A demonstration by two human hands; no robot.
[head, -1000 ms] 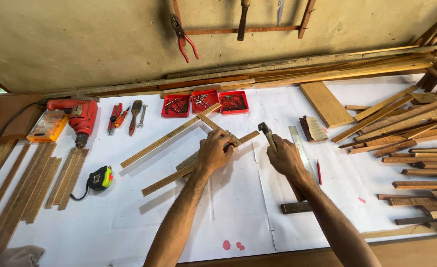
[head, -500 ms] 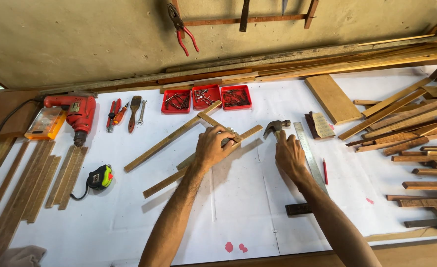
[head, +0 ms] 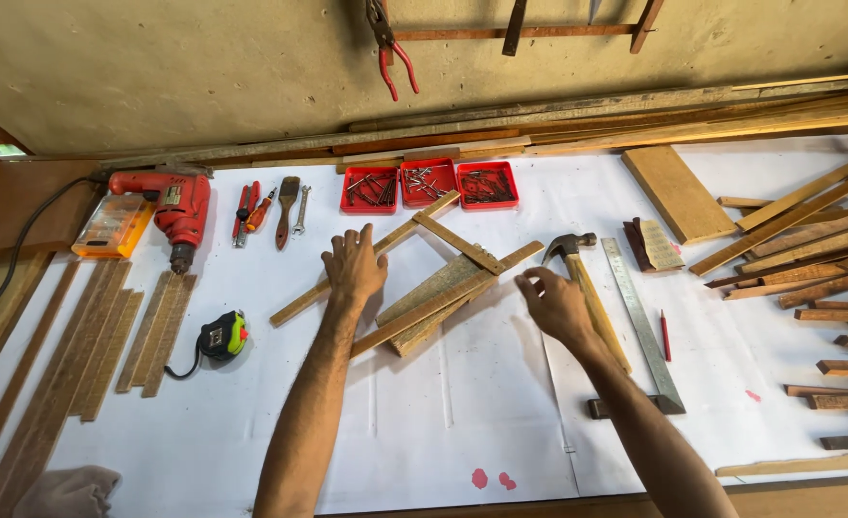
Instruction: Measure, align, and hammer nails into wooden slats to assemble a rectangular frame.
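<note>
Head view, red trays (head: 428, 184) holding nails (head: 422, 178)

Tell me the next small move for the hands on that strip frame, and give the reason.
Probably reach the left hand on to the red trays of nails. The hammer lies flat on the white sheet, the right hand resting open beside its handle and holding nothing. The wooden strips lie crossed in a frame, and neither hand holds a nail.
</note>
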